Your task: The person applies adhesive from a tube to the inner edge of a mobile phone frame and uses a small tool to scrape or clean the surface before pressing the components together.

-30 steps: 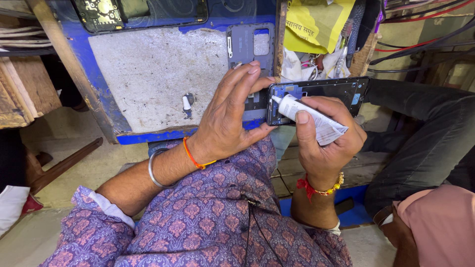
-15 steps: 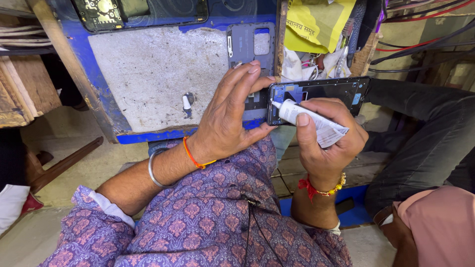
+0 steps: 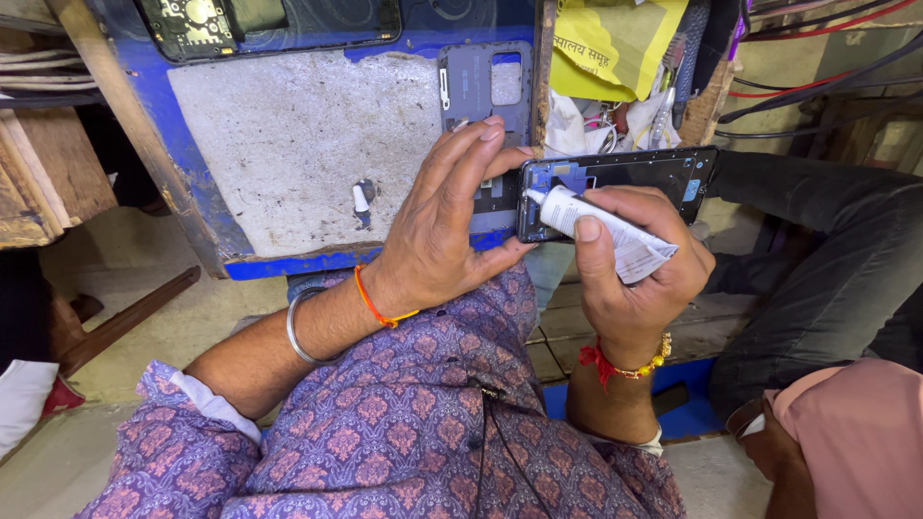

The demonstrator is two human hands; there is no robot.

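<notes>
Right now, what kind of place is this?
Probably a small phone repair stall. The hands work on an opened phone frame with a glue tube, another stripped phone lies on the worn blue workbench, and cables hang nearby.

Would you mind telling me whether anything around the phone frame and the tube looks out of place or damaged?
Nothing looks spilled or broken. The phone frame is stripped open, held by the left hand, with the right hand pressing the white tube to its end. A small white cap lies loose on the worn grey work board.
</notes>
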